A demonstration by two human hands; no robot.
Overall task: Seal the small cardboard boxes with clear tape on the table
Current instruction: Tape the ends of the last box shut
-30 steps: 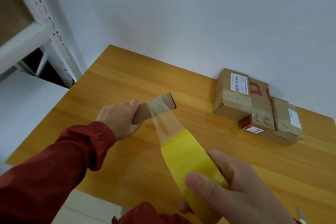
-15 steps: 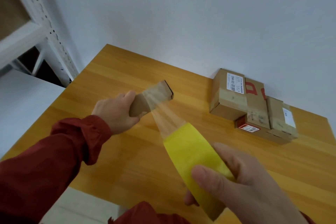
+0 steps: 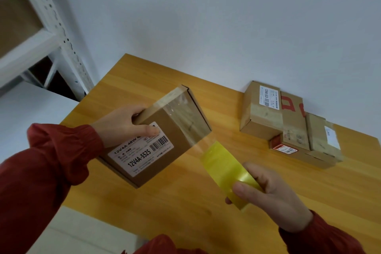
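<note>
My left hand (image 3: 125, 125) grips a small cardboard box (image 3: 156, 136) above the wooden table (image 3: 185, 202), its white barcode label turned up toward me. A strip of clear tape (image 3: 185, 115) runs across the box's far end and stretches down to the yellow tape roll (image 3: 228, 173). My right hand (image 3: 270, 196) holds that roll lower right of the box, thumb on its outer face and fingers behind it.
Several small cardboard boxes (image 3: 288, 123) with labels and tape are stacked at the table's far right by the grey wall. A white metal shelf rack (image 3: 51, 27) stands to the left, beyond the table's left edge.
My left hand has turned the box from edge-on to show its labelled face and brought it closer. The tape now wraps further over the box's end; the roll moved right and lower.
</note>
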